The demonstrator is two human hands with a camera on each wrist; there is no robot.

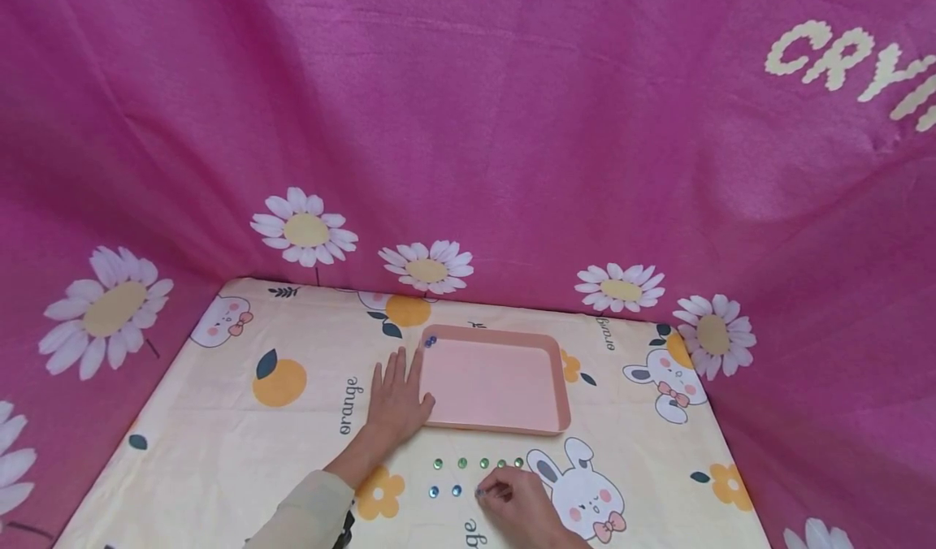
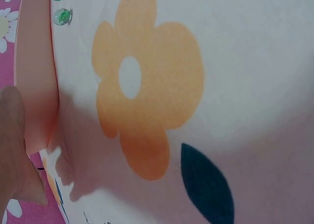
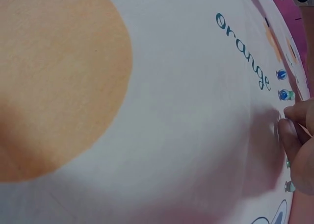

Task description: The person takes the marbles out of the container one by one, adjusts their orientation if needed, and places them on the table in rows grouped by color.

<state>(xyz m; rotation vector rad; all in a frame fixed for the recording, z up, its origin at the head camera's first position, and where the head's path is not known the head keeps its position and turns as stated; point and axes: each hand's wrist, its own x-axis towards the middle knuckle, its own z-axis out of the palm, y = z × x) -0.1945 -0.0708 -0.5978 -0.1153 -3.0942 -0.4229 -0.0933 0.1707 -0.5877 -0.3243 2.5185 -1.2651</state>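
Observation:
My left hand (image 1: 397, 400) rests with spread, straight fingers at the left side of a pink rectangular tray (image 1: 497, 382). Two dark blue glass marbles (image 1: 430, 341) lie in the tray's far left corner. In front of the tray, several green glass marbles (image 1: 462, 463) form a row on the cloth. Nearer to me sit two blue marbles (image 1: 457, 490), spaced apart. To their right, my right hand (image 1: 517, 502) pinches a small marble (image 1: 480, 493) between thumb and fingertips, low over the cloth and mostly covered by them. The right wrist view shows the fingers (image 3: 292, 136) beside the blue marbles (image 3: 283, 94).
A cream tablecloth (image 1: 292, 460) printed with oranges, flowers and rabbits covers the table. Behind and on both sides hangs a magenta curtain (image 1: 512, 143) with daisies. The tray's raised wall (image 1: 559, 378) stands beyond the marble rows.

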